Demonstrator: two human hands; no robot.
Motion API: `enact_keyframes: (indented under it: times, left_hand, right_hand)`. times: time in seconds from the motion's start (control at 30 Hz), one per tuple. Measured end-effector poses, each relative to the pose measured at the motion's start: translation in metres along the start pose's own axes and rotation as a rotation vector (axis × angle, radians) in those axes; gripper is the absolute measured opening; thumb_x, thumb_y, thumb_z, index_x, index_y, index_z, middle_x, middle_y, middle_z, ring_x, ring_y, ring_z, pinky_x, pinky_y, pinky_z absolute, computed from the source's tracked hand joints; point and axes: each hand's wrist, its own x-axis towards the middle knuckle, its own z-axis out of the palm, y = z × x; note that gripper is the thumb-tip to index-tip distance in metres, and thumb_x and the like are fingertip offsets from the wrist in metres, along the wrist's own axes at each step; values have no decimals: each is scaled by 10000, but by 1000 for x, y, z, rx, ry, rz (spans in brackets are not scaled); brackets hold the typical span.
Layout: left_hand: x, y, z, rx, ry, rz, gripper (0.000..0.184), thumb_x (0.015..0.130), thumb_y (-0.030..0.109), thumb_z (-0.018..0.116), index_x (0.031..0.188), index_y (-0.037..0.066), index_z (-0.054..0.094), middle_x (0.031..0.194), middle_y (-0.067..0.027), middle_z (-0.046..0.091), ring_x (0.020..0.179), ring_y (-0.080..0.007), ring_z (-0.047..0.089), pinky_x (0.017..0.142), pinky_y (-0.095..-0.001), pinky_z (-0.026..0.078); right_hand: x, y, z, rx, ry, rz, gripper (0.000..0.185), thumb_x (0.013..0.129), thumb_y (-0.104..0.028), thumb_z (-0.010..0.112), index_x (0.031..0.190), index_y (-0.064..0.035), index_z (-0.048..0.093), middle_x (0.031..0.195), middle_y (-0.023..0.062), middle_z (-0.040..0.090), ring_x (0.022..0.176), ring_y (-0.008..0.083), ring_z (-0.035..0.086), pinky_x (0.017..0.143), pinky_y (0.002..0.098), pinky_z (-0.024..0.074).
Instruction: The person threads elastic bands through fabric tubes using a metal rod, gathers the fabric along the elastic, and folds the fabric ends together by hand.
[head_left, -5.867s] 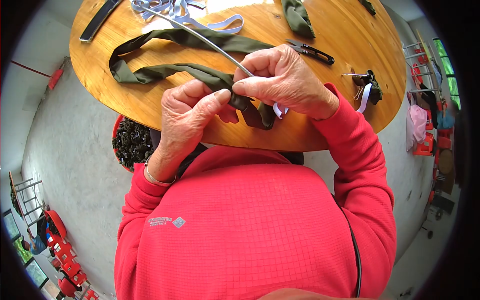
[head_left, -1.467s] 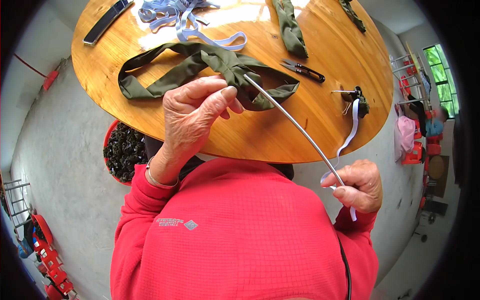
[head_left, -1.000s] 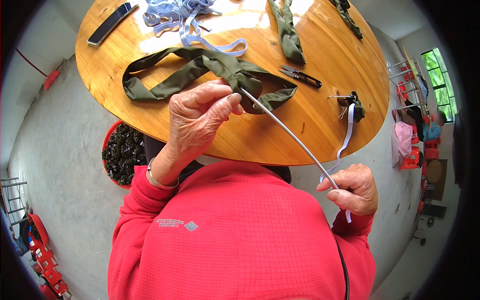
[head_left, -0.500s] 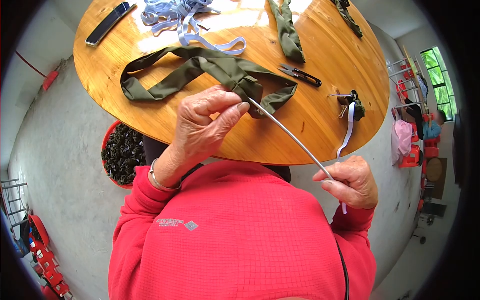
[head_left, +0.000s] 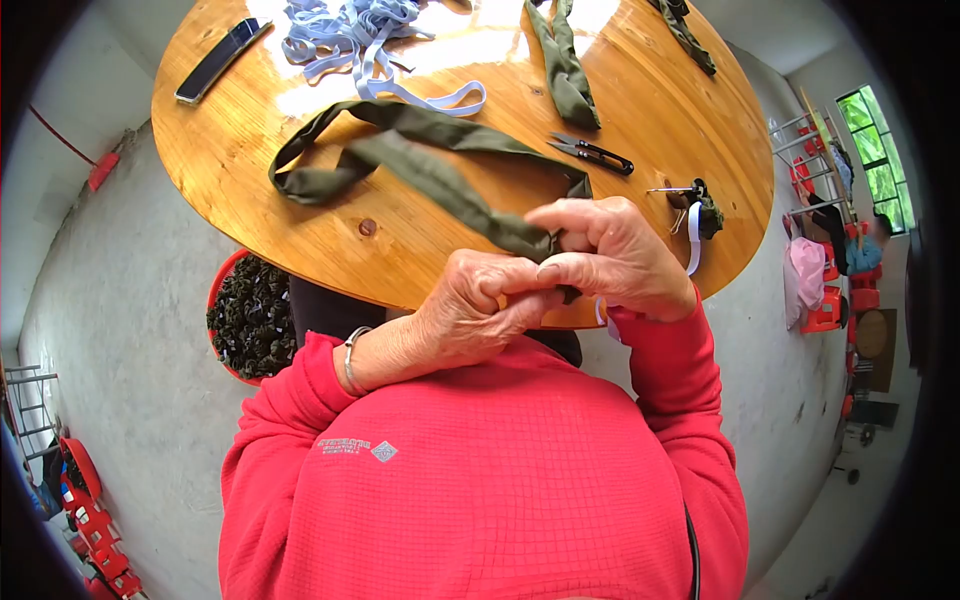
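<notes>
My left hand [head_left: 490,308] and my right hand [head_left: 615,258] meet near the table's front edge, both closed on the dark green fabric strip [head_left: 430,180]. The strip's gathered end lies between my fingers, and its rest loops over the wood to the left. Part of it is blurred. The metal rod does not show; it may be inside the fabric. A pale elastic band [head_left: 606,318] hangs below my right hand. Black thread snips [head_left: 592,152] lie open beyond my hands.
On the round wooden table [head_left: 220,190] are a phone [head_left: 222,62], pale blue elastic [head_left: 350,40], green strips [head_left: 565,75] and a dark bunch with a pin [head_left: 708,212]. A red basket [head_left: 216,290] of dark pieces stands at the lower left. Red stools [head_left: 825,310] stand at the right.
My right hand has come up and left to meet my left hand, which moved right and down. The rod has gone from sight, and the fabric is drawn toward my hands.
</notes>
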Motion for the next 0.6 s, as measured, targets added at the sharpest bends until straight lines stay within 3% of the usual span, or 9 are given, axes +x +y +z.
enact_keyframes:
  times: [0.13,0.17,0.2,0.27,0.3,0.37,0.47,0.57,0.6]
  left_hand:
    - [1,36,-47,140,-248,102,74,757,14,681,817,32,642,710,-75,643,589,-166,603,558,-279,473]
    - [0,35,-65,106,-47,239,95,747,-11,668,834,10,634,770,-87,657,672,-184,625,611,-292,489]
    - [3,50,-85,95,42,190,146,747,-46,631,890,-16,623,894,-123,657,823,-216,635,722,-329,500]
    - [18,60,-117,541,-16,244,300,755,-47,591,1055,-24,595,1112,-146,600,980,-234,587,852,-326,457]
    - [20,56,-128,445,-123,62,304,801,-8,582,1105,-10,589,1147,-142,583,987,-215,574,855,-314,450]
    - [23,40,-140,362,-265,10,250,841,26,576,1088,-3,605,1030,-118,633,888,-166,598,786,-279,469]
    - [27,40,-147,26,-500,-403,204,846,38,597,1045,2,627,859,-81,660,757,-117,602,676,-237,467]
    - [28,49,-141,276,-505,-217,166,831,43,626,992,5,643,726,-48,646,679,-70,580,596,-209,438]
    - [27,53,-138,357,-473,-159,141,796,29,657,935,7,643,714,-74,632,648,-121,587,592,-250,446]
  right_hand:
    - [-7,-4,-7,82,-45,141,163,770,-60,692,874,41,618,550,-14,531,486,38,492,425,210,369]
    - [-15,-7,-14,42,-22,117,170,756,-60,703,866,39,618,557,-9,534,487,35,488,429,206,367]
    - [-24,-13,-23,4,-2,95,179,742,-60,713,858,37,618,564,-4,538,489,32,485,433,202,365]
    - [-40,-24,-38,-64,7,54,204,712,-70,737,840,34,616,584,5,544,489,29,474,442,197,359]
    - [-45,-27,-44,-97,-4,36,221,696,-80,751,831,32,615,598,10,546,487,28,467,447,196,356]
    - [-49,-30,-49,-163,-23,-52,248,691,-108,766,831,30,616,593,8,530,478,31,454,449,199,352]
    - [-53,-34,-55,-178,-62,4,289,671,-138,793,838,25,623,587,12,539,469,32,470,446,191,357]
    - [-56,-31,-56,-159,-52,-8,312,658,-151,806,844,22,625,580,18,543,463,34,499,440,184,363]
    - [-53,-29,-55,-265,-71,-141,347,654,-135,807,910,16,630,540,17,532,448,38,515,428,184,366]
